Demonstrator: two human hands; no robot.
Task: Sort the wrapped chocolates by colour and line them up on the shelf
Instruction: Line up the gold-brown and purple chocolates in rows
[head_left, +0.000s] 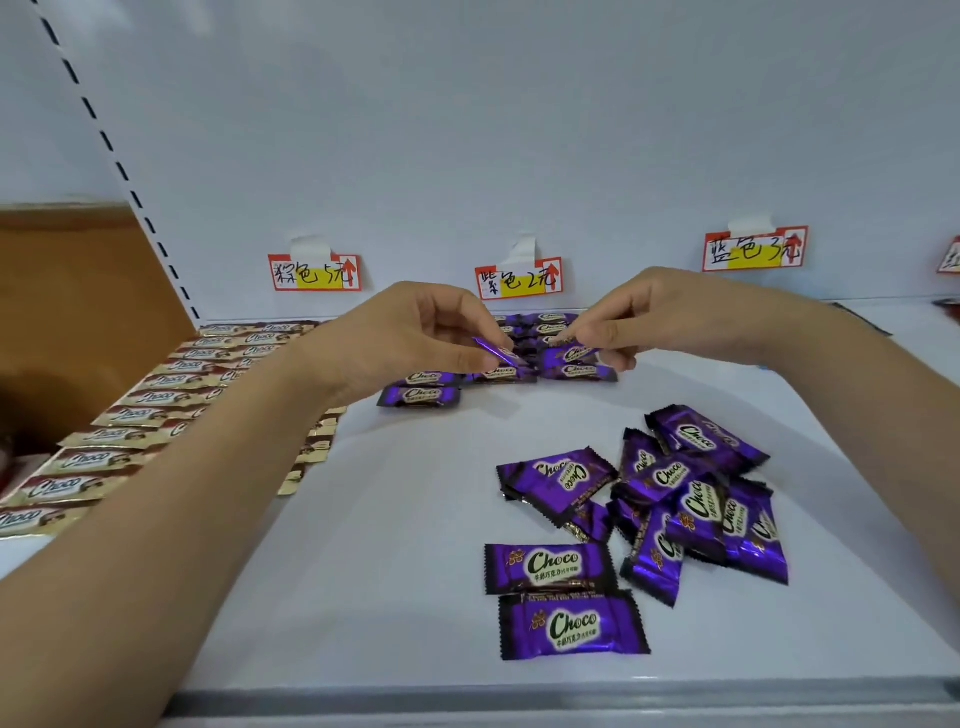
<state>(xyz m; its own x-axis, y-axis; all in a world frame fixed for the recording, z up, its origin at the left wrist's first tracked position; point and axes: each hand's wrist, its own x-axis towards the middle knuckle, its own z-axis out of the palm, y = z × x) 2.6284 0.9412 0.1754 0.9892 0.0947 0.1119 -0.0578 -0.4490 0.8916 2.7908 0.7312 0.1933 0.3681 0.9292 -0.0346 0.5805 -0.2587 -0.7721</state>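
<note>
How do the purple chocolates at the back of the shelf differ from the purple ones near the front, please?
The back purple chocolates lie flat in tidy rows under the purple price label; the front purple chocolates sit in a loose heap, overlapping at mixed angles. The left hand and right hand each hold a wrapper over the back group; the front heap is untouched. Both share purple "Choco" wrappers.

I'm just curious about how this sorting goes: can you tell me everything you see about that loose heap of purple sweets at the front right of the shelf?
The loose pile of purple chocolates lies on the white shelf, front right, unsorted. Each is a flat shiny foil packet with crimped, zigzag ends and a white oval reading "Choco". They overlap at all angles; two lie flat at its near edge, one against the other. Neither hand touches it.
</note>
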